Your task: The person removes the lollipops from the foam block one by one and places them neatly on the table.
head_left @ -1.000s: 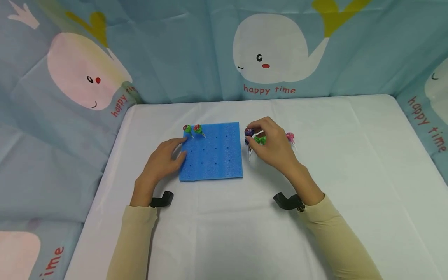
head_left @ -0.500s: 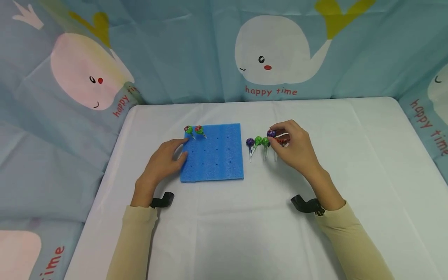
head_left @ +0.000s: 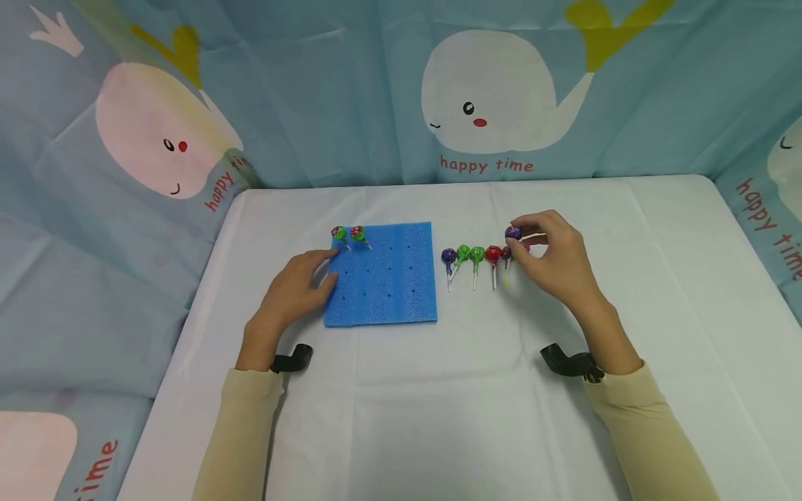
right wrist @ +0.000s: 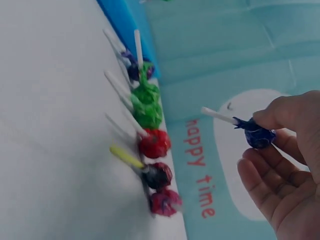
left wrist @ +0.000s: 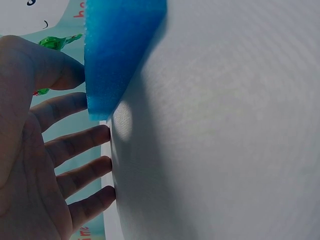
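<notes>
My right hand point(head_left: 554, 257) pinches a purple-wrapped lollipop point(right wrist: 260, 136) by its round head, between thumb and fingers. Its white stick points away from the hand in the right wrist view. Spread along the left side of a blue foam board point(head_left: 382, 306), my left hand point(head_left: 294, 292) touches that edge with thumb and index fingertips. Two red-and-green lollipops point(head_left: 358, 233) stand at the board's far left corner, sticks down. Rows of small holes mark the rest of the board. In the left wrist view, the left hand's fingers point(left wrist: 80, 145) are fairly straight.
Right of the board lies a row of lollipops: purple point(head_left: 448, 255), two green point(head_left: 478, 253), red point(head_left: 493, 254), a dark one with a yellow stick point(right wrist: 157, 175), and pink point(right wrist: 166, 202). A white cloth point(head_left: 401, 417) covers the table; a whale-print curtain point(head_left: 326, 104) hangs behind.
My right hand has moved right with the purple lollipop, from beside the board's right edge to above the row's far right end, uncovering the other lollipops. My left hand stays at the board.
</notes>
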The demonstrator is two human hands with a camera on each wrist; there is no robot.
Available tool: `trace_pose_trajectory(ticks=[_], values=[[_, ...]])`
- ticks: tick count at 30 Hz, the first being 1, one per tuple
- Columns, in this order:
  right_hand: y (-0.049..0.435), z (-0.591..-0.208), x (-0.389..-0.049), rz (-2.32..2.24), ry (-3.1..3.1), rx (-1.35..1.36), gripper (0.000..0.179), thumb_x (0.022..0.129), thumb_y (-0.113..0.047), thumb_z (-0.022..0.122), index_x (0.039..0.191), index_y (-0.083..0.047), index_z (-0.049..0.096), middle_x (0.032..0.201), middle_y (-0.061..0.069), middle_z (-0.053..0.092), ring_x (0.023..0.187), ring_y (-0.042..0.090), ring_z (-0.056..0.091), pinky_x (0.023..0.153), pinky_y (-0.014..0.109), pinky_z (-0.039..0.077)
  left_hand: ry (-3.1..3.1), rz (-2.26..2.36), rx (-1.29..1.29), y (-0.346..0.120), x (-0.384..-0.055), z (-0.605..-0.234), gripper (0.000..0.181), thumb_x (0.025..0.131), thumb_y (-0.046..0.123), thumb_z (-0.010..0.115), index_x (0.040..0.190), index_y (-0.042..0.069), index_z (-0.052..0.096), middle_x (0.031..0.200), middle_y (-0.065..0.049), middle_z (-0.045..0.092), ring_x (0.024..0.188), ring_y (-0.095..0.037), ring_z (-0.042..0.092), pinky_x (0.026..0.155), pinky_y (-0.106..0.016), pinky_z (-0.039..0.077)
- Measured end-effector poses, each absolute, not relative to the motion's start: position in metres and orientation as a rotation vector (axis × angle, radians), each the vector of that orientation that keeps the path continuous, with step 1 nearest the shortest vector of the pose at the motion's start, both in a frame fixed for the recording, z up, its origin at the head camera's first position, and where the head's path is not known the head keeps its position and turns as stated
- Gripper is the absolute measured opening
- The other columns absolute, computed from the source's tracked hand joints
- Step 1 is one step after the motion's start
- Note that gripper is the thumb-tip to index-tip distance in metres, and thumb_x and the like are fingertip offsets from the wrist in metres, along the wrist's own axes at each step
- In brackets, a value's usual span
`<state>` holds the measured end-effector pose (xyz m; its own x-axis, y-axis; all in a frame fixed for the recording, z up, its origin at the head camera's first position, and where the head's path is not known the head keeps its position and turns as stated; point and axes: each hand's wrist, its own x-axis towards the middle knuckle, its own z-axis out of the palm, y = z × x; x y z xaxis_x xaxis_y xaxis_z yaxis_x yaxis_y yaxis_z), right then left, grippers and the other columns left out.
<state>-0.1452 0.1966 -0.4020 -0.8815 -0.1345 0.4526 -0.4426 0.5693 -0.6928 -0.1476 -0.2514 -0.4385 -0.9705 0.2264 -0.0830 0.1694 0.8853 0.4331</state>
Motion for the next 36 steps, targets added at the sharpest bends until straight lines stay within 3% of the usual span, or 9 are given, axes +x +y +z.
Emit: trace_pose_trajectory(ticks=[8, 16, 22, 24, 26, 28, 30, 36], values=[[0.216, -0.402, -0.152, 1.226, -2.481, 0.388, 0.029, 0.093, -0.002, 0.076, 0.122, 0.003, 0.071, 0.117, 0.018, 0.069, 0.101, 0.013, 0.068, 0.087, 0.001, 0.051, 2.937, 0.661, 0.298, -0.253, -0.149, -0.437, 0.057, 0.105, 0.033, 0.056, 0.159, 0.016, 0.048, 0.165, -0.015, 0.048, 0.155, -0.041, 0.040, 0.126, -0.064, 0.034], [0.229, -0.408, -0.156, 1.191, -2.561, 0.341, 0.031, 0.095, -0.005, 0.075, 0.125, 0.005, 0.070, 0.120, 0.024, 0.067, 0.104, 0.038, 0.072, 0.085, -0.004, 0.046, 2.930, 0.652, 0.313, -0.253, -0.149, -0.435, 0.057, 0.106, 0.031, 0.055, 0.160, 0.014, 0.047, 0.165, -0.016, 0.047, 0.155, -0.043, 0.039, 0.127, -0.065, 0.032], [0.240, -0.411, -0.156, 1.163, -2.633, 0.242, 0.033, 0.098, -0.009, 0.072, 0.127, 0.005, 0.069, 0.122, 0.026, 0.067, 0.106, 0.042, 0.071, 0.082, -0.004, 0.044, 2.926, 0.653, 0.319, -0.253, -0.149, -0.437, 0.057, 0.106, 0.031, 0.056, 0.160, 0.015, 0.047, 0.165, -0.015, 0.048, 0.155, -0.042, 0.039, 0.127, -0.065, 0.033], [0.243, -0.412, -0.156, 1.148, -2.670, 0.203, 0.033, 0.099, -0.012, 0.071, 0.128, 0.004, 0.069, 0.123, 0.025, 0.068, 0.107, 0.041, 0.071, 0.085, 0.006, 0.054, 2.925, 0.656, 0.323, -0.253, -0.149, -0.438, 0.057, 0.106, 0.031, 0.056, 0.160, 0.015, 0.047, 0.165, -0.015, 0.048, 0.155, -0.042, 0.039, 0.127, -0.064, 0.033], [0.244, -0.413, -0.157, 1.132, -2.713, 0.172, 0.034, 0.100, -0.013, 0.071, 0.129, 0.004, 0.068, 0.126, 0.025, 0.067, 0.109, 0.040, 0.071, 0.092, 0.024, 0.061, 2.926, 0.654, 0.324, -0.253, -0.149, -0.439, 0.057, 0.106, 0.031, 0.056, 0.160, 0.015, 0.047, 0.165, -0.015, 0.048, 0.155, -0.042, 0.039, 0.127, -0.064, 0.033], [0.245, -0.414, -0.157, 1.117, -2.754, 0.152, 0.035, 0.100, -0.014, 0.070, 0.131, 0.004, 0.067, 0.128, 0.025, 0.067, 0.111, 0.041, 0.071, 0.096, 0.044, 0.062, 2.926, 0.651, 0.321, -0.253, -0.149, -0.439, 0.057, 0.106, 0.031, 0.056, 0.160, 0.015, 0.047, 0.165, -0.015, 0.047, 0.155, -0.042, 0.040, 0.127, -0.064, 0.033], [0.246, -0.416, -0.158, 1.119, -2.788, 0.136, 0.036, 0.101, -0.015, 0.069, 0.131, 0.004, 0.066, 0.129, 0.026, 0.066, 0.112, 0.042, 0.070, 0.098, 0.057, 0.058, 2.926, 0.645, 0.317, -0.252, -0.149, -0.439, 0.057, 0.106, 0.031, 0.056, 0.160, 0.014, 0.047, 0.165, -0.016, 0.047, 0.155, -0.042, 0.039, 0.127, -0.065, 0.033], [0.249, -0.424, -0.158, 1.098, -2.826, 0.154, 0.035, 0.101, -0.017, 0.070, 0.129, 0.004, 0.067, 0.126, 0.026, 0.067, 0.111, 0.042, 0.070, 0.096, 0.058, 0.059, 2.924, 0.648, 0.319, -0.252, -0.149, -0.440, 0.058, 0.106, 0.031, 0.056, 0.160, 0.014, 0.047, 0.165, -0.016, 0.047, 0.155, -0.043, 0.040, 0.127, -0.065, 0.033]])
